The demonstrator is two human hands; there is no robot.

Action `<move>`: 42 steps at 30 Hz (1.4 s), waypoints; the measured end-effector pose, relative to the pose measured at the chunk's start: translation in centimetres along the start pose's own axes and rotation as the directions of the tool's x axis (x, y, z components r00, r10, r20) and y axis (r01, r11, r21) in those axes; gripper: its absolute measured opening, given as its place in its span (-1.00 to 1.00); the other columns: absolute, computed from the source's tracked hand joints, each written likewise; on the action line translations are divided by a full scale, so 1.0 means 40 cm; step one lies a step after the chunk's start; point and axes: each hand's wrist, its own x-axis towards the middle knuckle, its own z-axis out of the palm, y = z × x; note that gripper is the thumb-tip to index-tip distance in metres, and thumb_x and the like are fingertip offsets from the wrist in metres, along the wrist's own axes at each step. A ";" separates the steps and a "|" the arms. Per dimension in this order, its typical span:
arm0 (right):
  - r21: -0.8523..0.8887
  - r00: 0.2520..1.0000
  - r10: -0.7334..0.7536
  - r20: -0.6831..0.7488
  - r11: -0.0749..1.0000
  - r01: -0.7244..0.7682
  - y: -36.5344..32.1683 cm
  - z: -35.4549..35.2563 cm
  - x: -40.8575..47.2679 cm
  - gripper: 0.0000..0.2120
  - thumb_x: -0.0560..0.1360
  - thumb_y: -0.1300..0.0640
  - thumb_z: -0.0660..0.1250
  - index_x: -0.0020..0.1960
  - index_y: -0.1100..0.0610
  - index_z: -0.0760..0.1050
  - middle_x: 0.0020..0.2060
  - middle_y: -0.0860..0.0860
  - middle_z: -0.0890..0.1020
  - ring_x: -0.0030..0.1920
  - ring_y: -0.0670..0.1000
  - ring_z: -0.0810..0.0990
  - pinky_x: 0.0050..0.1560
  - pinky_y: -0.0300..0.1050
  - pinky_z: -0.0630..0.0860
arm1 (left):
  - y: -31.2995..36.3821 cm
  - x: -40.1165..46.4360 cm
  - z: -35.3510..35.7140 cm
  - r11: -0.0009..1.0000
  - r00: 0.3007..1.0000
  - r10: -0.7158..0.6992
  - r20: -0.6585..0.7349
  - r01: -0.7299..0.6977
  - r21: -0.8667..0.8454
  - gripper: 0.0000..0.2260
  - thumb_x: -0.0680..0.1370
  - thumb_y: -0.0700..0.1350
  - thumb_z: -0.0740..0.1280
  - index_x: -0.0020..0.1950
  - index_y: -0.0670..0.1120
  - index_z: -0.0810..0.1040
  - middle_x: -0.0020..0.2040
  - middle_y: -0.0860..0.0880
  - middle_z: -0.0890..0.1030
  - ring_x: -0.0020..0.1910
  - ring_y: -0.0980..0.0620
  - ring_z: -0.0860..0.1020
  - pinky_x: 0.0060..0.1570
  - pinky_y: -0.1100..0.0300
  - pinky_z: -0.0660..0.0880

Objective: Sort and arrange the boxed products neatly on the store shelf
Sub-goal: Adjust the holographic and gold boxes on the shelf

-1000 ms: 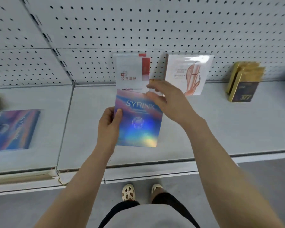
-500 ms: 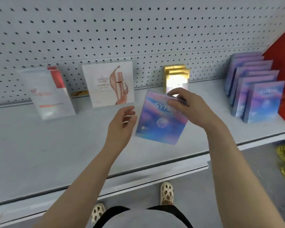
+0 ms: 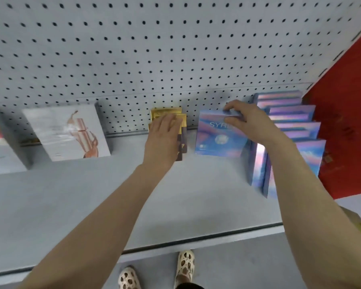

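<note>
1. The right hand [image 3: 249,122] has its grip on the top edge of a SYRINX box [image 3: 217,136], fingers curled over the edge and thumb on the front.
2. That box stands upright on the shelf [image 3: 92,195], near the pegboard [image 3: 154,59], its blue and pink face turned to the front.
3. It sits just left of a row of matching boxes [image 3: 296,130], which stand one behind another and run from the back wall toward the shelf edge.
4. The left hand [image 3: 163,138] lies flat, fingers straight, against the gold boxes [image 3: 167,111]; its grip is released and closes on nothing.
5. The gold boxes stand at the back of the shelf, just left of the held box.
6. Further left a white box [image 3: 67,132] with a bottle picture leans back toward the pegboard.
7. A red panel [image 3: 346,122] rises at the right end of the shelf, beside the row.
</note>
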 end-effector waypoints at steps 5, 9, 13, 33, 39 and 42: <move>-0.154 0.997 -0.075 0.021 0.985 0.077 0.053 0.013 0.082 -0.60 0.50 0.12 0.43 0.32 0.08 0.50 0.13 0.13 0.61 0.14 0.23 0.52 0.23 0.06 0.36 | -0.007 0.031 0.038 0.993 1.000 -0.019 -0.006 0.020 0.116 -0.35 0.34 -0.21 0.50 0.41 -0.18 0.41 0.39 -0.19 0.43 0.42 -0.22 0.33 0.47 -0.06 0.11; -0.282 0.995 -0.104 0.011 0.954 0.103 0.070 0.031 0.100 -0.41 0.42 0.15 0.48 0.41 -0.03 0.43 0.15 0.13 0.55 0.16 0.22 0.46 0.17 0.08 0.38 | -0.006 0.027 0.052 0.983 0.999 -0.040 0.035 0.034 0.178 -0.31 0.36 -0.17 0.50 0.47 -0.15 0.35 0.44 -0.16 0.37 0.46 -0.20 0.28 0.51 -0.06 0.05; -0.350 0.973 -0.168 -0.156 0.931 0.105 0.069 0.037 0.101 -0.48 0.42 0.23 0.42 0.35 -0.03 0.51 0.13 0.13 0.52 0.14 0.21 0.45 0.18 0.07 0.31 | -0.008 0.029 0.054 0.983 0.999 -0.040 0.020 0.036 0.180 -0.30 0.36 -0.16 0.53 0.46 -0.15 0.36 0.42 -0.17 0.38 0.45 -0.21 0.29 0.50 -0.09 0.11; -0.274 0.931 -0.127 -0.342 0.961 0.031 0.003 0.119 0.038 -0.50 0.50 0.30 0.35 0.43 0.21 0.40 0.41 0.23 0.38 0.36 0.28 0.39 0.39 0.13 0.31 | 0.009 0.009 0.002 0.995 0.996 -0.080 -0.049 0.082 0.049 -0.46 0.48 -0.12 0.43 0.43 -0.17 0.40 0.42 -0.17 0.39 0.43 -0.20 0.30 0.46 -0.09 0.19; -0.138 0.950 -0.135 -0.281 0.985 0.099 -0.072 0.200 -0.072 -0.57 0.54 0.21 0.33 0.40 0.17 0.42 0.27 0.19 0.50 0.25 0.24 0.46 0.24 0.12 0.40 | -0.016 -0.124 -0.049 0.977 0.950 -0.179 -0.257 0.140 -0.163 -0.64 0.53 -0.15 0.38 0.33 -0.13 0.51 0.30 -0.12 0.51 0.29 -0.15 0.44 0.29 0.03 0.40; -0.068 0.967 -0.123 -0.224 0.992 0.110 -0.120 0.272 -0.138 -0.63 0.58 0.17 0.30 0.38 0.15 0.43 0.22 0.17 0.55 0.22 0.21 0.50 0.23 0.11 0.43 | -0.059 -0.242 -0.060 0.939 0.914 -0.319 -0.250 0.270 -0.213 -0.67 0.58 -0.09 0.33 0.34 -0.07 0.51 0.27 -0.06 0.54 0.24 -0.06 0.49 0.18 0.14 0.42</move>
